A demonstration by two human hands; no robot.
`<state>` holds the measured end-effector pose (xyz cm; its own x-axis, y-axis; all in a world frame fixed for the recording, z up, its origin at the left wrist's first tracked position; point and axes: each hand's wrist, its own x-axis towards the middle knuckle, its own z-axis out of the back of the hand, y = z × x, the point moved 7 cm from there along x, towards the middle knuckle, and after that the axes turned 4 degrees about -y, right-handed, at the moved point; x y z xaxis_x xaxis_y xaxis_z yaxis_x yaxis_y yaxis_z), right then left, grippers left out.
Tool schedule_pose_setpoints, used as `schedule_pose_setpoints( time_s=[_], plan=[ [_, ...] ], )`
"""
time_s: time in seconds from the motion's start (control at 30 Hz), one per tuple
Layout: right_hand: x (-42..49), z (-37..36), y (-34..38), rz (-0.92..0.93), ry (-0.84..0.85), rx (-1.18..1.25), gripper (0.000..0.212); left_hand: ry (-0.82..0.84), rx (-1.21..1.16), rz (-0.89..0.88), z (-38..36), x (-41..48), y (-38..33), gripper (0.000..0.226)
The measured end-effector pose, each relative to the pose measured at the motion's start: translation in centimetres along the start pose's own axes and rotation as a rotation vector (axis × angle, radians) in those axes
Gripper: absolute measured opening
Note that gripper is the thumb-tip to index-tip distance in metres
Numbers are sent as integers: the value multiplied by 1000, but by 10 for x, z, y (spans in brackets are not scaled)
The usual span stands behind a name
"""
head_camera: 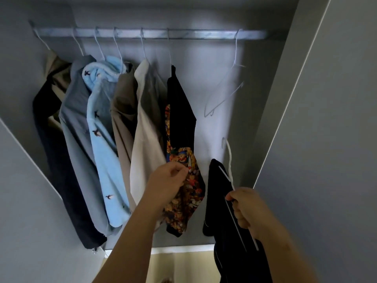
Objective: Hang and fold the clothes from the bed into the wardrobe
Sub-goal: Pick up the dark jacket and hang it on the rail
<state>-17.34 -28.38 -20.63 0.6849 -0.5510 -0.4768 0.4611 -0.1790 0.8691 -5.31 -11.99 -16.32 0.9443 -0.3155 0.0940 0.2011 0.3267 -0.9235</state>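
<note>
I look up into the wardrobe at its metal rail (193, 34). My right hand (246, 207) grips a white hanger (229, 160) that carries a dark garment (228, 231); its hook points up, well below the rail. My left hand (169, 180) touches the hem of a black top with a colourful bear print (183, 160) hanging on the rail, fingers curled against the cloth. An empty white hanger (224, 92) hangs on the rail at the right.
Several garments hang to the left: a cream shirt (144, 129), a brown one (122, 111), a light blue fleece (102, 129), a grey jacket (75, 119) and a dark coat (49, 139). The wardrobe's side panels (318, 119) close in left and right.
</note>
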Motion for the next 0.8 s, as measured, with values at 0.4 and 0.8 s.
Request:
schedule_pose_setpoints(
  time_s=[0.4,0.8],
  plan=[
    [95,-97,119,92,-17,142,20,-62,108,-267,39,164,-38,22],
    [148,-128,232,176,-103,246,22,5,330,-303,30,288,-64,32]
  ],
)
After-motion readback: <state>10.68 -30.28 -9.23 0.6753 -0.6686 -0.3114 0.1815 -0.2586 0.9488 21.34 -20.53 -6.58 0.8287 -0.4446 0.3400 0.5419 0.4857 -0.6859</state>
